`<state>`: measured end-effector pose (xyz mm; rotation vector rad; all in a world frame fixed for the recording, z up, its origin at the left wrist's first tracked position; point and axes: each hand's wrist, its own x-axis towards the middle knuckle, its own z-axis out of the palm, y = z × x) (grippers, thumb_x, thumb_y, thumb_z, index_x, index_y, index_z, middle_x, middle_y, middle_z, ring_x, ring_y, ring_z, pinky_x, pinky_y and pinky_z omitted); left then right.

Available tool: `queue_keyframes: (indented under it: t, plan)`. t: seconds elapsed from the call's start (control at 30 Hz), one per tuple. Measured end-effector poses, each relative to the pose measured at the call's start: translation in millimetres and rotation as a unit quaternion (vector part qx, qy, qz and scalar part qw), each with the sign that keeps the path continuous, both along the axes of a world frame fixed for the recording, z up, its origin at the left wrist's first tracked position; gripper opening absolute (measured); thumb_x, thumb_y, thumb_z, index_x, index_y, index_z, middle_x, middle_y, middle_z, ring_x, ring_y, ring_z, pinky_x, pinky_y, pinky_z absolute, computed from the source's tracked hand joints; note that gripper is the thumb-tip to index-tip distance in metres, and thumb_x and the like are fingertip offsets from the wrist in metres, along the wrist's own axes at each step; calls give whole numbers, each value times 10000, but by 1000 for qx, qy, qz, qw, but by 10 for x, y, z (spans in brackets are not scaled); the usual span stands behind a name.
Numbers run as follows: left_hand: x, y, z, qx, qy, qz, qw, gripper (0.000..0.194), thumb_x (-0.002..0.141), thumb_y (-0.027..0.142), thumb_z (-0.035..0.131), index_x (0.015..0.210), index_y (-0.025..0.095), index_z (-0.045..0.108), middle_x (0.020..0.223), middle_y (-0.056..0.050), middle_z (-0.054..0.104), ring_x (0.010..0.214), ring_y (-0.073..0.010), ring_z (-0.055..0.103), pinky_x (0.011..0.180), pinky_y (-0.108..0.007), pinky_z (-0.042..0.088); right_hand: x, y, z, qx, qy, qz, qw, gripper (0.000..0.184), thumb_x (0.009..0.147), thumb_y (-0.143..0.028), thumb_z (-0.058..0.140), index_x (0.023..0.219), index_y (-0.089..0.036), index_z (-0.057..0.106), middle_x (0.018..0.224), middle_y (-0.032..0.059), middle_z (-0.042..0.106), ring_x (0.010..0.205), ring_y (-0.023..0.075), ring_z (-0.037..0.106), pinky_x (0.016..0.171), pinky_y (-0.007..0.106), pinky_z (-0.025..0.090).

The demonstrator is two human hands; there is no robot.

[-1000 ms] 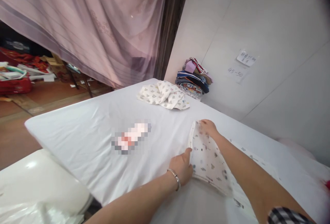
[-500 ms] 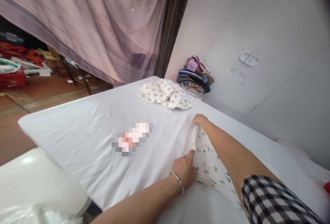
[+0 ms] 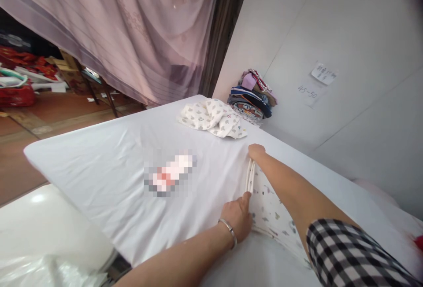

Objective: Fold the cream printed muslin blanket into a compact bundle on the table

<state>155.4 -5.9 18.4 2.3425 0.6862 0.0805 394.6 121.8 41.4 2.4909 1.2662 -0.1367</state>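
Observation:
A white cloth with small printed shapes [image 3: 271,203] is stretched over the white-covered table, partly hidden under my right forearm. My left hand [image 3: 237,216], with a silver bangle at the wrist, grips the near end of its layered edge, thumb on top. At the far end of the same edge, my right hand [image 3: 257,151] is closed on the cloth; its fingers are mostly hidden. The folded layers run taut between the two hands. Farther back lies a crumpled white cloth with grey prints [image 3: 213,117], apart from both hands.
On the table [image 3: 109,155], a blurred-out pale and red object [image 3: 172,172] lies left of my hands. Folded fabrics [image 3: 251,95] are stacked by the grey wall [image 3: 357,115], which carries paper notes. A pink curtain [image 3: 142,23] hangs behind. A white surface [image 3: 53,229] stands lower left.
Both hands keep their hold in nearly the same places. The layers of the cloth's edge between them look slightly more spread apart. The view has shifted a little.

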Motion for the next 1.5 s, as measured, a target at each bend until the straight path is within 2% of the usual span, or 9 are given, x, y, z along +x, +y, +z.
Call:
queue_keyframes:
  t: [0.17, 0.33, 0.53, 0.7, 0.83, 1.0, 1.13, 1.2, 1.5]
  plan:
    - [6, -9, 14, 3, 3, 0, 1000, 517, 755, 184, 393, 1267, 185, 322, 1064, -107, 616, 901, -258, 612, 758, -384, 460, 47, 33, -15, 45, 42, -42, 997, 291, 834, -343, 569, 1021, -121, 596, 1044, 94, 607, 955, 193, 581, 825, 387, 469]
    - [13, -8, 2, 3, 6, 6, 1000, 519, 761, 177, 380, 1276, 191, 316, 1071, -107, 614, 890, -256, 614, 752, -383, 460, 128, -8, -50, 125, 95, -93, 983, 195, 652, -155, 679, 844, -119, 668, 911, 158, 647, 961, 266, 607, 763, 329, 481]
    - [-8, 7, 25, 9, 14, 0, 1000, 679, 761, 192, 378, 1396, 249, 142, 1077, -91, 610, 905, -268, 608, 756, -406, 459, 178, -107, -53, 238, 222, -141, 935, 33, 662, -124, 604, 672, -104, 628, 616, 106, 636, 632, 227, 654, 576, 296, 515]
    - [-24, 16, 40, 27, 6, -1, 1000, 549, 757, 209, 381, 1300, 292, 367, 1071, -58, 617, 911, -243, 609, 766, -377, 465, 230, -474, 49, 381, 284, -108, 873, 172, 763, -211, 500, 841, -121, 625, 786, 77, 669, 715, 152, 648, 625, 234, 523]
    - [-14, 20, -4, 36, 3, -1, 999, 472, 762, 213, 391, 1229, 258, 443, 1101, -58, 612, 948, -221, 597, 791, -345, 458, 225, -937, 8, 436, 255, -86, 859, 317, 804, -293, 406, 981, -131, 614, 959, 83, 659, 898, 180, 620, 806, 312, 495]
    - [4, 31, -17, 44, 10, 5, 999, 475, 764, 220, 405, 1236, 260, 437, 1118, -54, 613, 955, -213, 596, 797, -329, 450, -52, -1235, -277, 399, 222, -25, 889, 426, 775, -339, 481, 1158, -174, 569, 1336, 79, 458, 1266, 217, 355, 1070, 365, 227]
    - [2, 57, 39, 41, 19, 3, 999, 473, 777, 227, 400, 1248, 248, 435, 1154, -62, 604, 992, -216, 585, 818, -329, 440, -306, -1166, -393, 240, 147, 46, 958, 573, 872, -445, 343, 1357, -140, 358, 1470, 98, 216, 1358, 231, 121, 1089, 431, 80]
    - [-1, 72, 70, 36, 26, 1, 999, 476, 783, 237, 402, 1259, 239, 430, 1185, -67, 590, 1022, -215, 574, 841, -329, 431, -362, -1140, -350, 184, 126, 47, 974, 599, 902, -469, 250, 1400, -136, 266, 1492, 89, 128, 1366, 224, 65, 1085, 435, 63]
    - [12, 113, 142, 37, 36, 0, 999, 479, 789, 257, 393, 1264, 213, 444, 1112, -96, 626, 990, -228, 588, 811, -332, 427, -676, -1604, -218, 194, 212, 79, 955, 599, 897, -509, 254, 1390, -172, 293, 1490, 87, 145, 1368, 226, 59, 1082, 453, 47]
